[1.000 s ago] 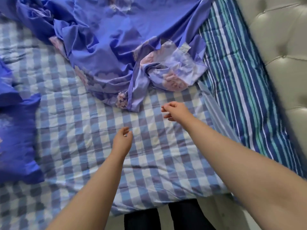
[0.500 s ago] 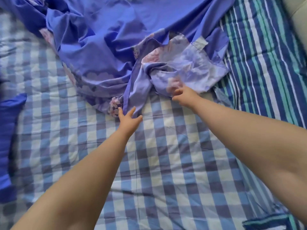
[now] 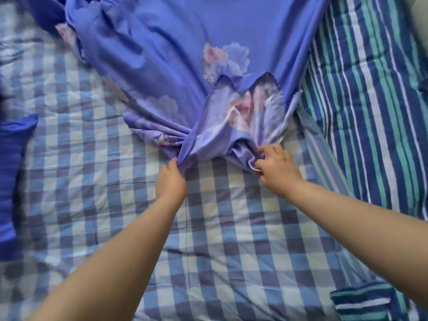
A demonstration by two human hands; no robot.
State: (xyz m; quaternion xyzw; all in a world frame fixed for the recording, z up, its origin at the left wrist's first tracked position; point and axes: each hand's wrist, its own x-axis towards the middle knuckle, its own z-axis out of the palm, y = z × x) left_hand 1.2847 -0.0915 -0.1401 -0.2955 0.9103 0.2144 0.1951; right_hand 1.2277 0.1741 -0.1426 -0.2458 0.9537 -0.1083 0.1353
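Moved since earlier frame: left hand point(image 3: 171, 181) and right hand point(image 3: 275, 166), formerly free, now grasp purple floral cotton cover point(image 3: 176, 66) edge on checked quilt point(image 3: 220, 228); spreading remains undone.

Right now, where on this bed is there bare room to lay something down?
Checked quilt is bare between and behind left hand and right hand, and leftward to the blue pillow. Crowded ahead, where both grip the purple sheet.

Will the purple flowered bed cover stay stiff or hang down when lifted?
Probably floppy: the purple flowered bed cover bunches into folds where the left hand and right hand grip it. Likely light, as it looks thin.
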